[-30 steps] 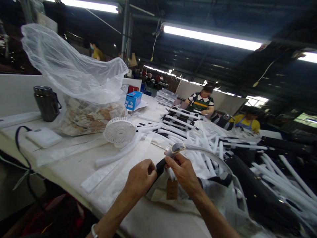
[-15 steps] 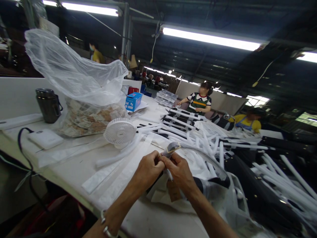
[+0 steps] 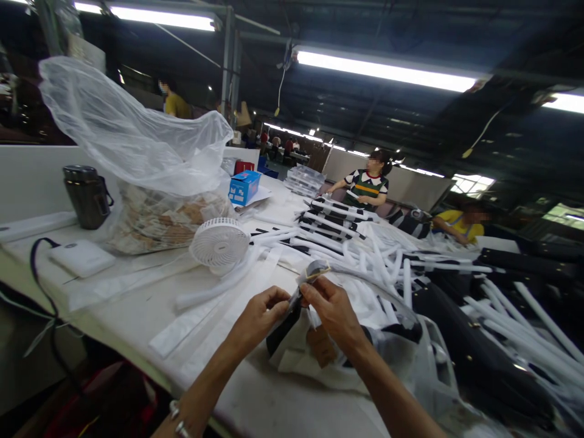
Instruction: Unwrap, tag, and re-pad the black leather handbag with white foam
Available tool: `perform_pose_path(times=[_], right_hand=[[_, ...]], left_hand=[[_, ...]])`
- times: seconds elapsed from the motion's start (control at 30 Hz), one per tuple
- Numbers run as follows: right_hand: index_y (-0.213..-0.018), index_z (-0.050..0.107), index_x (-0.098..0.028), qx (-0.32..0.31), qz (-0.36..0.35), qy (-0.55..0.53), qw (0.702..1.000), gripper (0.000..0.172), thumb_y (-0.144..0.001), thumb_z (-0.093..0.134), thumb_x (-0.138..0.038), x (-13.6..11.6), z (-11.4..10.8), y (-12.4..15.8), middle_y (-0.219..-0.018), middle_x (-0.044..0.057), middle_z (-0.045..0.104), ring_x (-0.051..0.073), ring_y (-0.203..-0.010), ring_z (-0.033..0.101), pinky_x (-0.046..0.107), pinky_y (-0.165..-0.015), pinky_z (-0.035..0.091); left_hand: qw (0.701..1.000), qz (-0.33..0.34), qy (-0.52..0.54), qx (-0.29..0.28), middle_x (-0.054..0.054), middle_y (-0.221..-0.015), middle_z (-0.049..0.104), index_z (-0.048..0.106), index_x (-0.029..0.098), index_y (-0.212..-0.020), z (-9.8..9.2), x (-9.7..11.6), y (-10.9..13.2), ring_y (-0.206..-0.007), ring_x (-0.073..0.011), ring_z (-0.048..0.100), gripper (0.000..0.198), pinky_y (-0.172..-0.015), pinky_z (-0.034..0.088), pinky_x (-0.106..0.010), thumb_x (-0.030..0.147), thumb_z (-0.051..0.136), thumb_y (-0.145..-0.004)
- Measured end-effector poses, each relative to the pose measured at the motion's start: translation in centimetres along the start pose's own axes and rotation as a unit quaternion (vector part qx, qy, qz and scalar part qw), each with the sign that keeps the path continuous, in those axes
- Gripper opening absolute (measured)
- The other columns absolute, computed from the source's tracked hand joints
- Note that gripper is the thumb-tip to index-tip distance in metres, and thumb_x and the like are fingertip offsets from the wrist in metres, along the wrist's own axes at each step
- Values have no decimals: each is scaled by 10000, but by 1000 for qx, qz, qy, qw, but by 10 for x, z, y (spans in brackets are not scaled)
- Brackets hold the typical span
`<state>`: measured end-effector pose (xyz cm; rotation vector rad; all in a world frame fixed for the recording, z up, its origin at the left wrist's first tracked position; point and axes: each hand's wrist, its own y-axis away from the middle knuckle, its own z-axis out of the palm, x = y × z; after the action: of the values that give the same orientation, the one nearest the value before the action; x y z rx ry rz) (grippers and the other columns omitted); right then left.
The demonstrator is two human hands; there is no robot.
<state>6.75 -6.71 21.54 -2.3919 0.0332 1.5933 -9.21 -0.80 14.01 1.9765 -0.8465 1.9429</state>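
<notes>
A dark strap (image 3: 285, 325) with a grey covering and a gold-coloured metal buckle (image 3: 318, 271) rises from a bag wrapped in white sheet and clear plastic (image 3: 401, 356). My right hand (image 3: 335, 310) pinches the strap just below the buckle with thumb and fingers. To its left, my left hand (image 3: 262, 313) has thumb and fingertips closed at the strap's edge; what lies between them is too small to make out. A brown tag (image 3: 320, 345) hangs under my right hand, against the white sheet.
On the left are a white fan (image 3: 219, 244), a large plastic bag of small packets (image 3: 159, 213), a dark flask (image 3: 86, 194) and a white power bank (image 3: 82, 257). White padded tubes (image 3: 378, 261) and black bags (image 3: 474, 340) pile up on the right. A co-worker (image 3: 367, 182) stands across the table.
My left hand has drawn away to the left from my right hand, opening a gap that shows more of the strap. My right hand stays near the buckle.
</notes>
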Motion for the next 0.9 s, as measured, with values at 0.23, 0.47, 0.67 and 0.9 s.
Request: perform_pose_path(times=[0.23, 0.47, 0.67, 0.9], right_hand=[[-797, 652, -164, 4, 7, -34, 999, 328, -810, 629, -491, 1, -8, 2, -691, 0, 613, 164, -676, 568, 291, -675, 466], [-1032, 714, -157, 14, 100, -221, 970, 402, -813, 665, -491, 22, -29, 26, -909, 79, 681, 169, -754, 618, 304, -692, 506], [-1023, 733, -162, -40, 119, -352, 927, 311, -770, 740, -342, 17, -38, 50, -951, 85, 703, 123, -712, 625, 245, -654, 491], [-981, 734, -142, -108, 93, -275, 951, 251, -817, 684, -326, 5, -48, 68, -788, 56, 690, 99, -594, 583, 230, -566, 462]], left_hand=[[999, -10, -26, 41, -44, -942, 692, 649, 183, -977, 4, 0, 1, -897, -210, 628, 255, -822, 474, -305, 389, 569, -848], [978, 37, -68, 195, -46, -1130, 669, 630, 229, -1076, -1, 13, 14, -1054, -212, 610, 287, -935, 446, -325, 418, 527, -886], [994, -5, -14, 113, -11, -780, 685, 636, 213, -1072, 37, 36, 36, -716, -173, 635, 297, -669, 483, -270, 422, 539, -885], [981, -33, 151, -120, -25, -787, 645, 576, 175, -1105, 75, 43, 33, -625, -123, 548, 331, -545, 428, -217, 411, 595, -874]])
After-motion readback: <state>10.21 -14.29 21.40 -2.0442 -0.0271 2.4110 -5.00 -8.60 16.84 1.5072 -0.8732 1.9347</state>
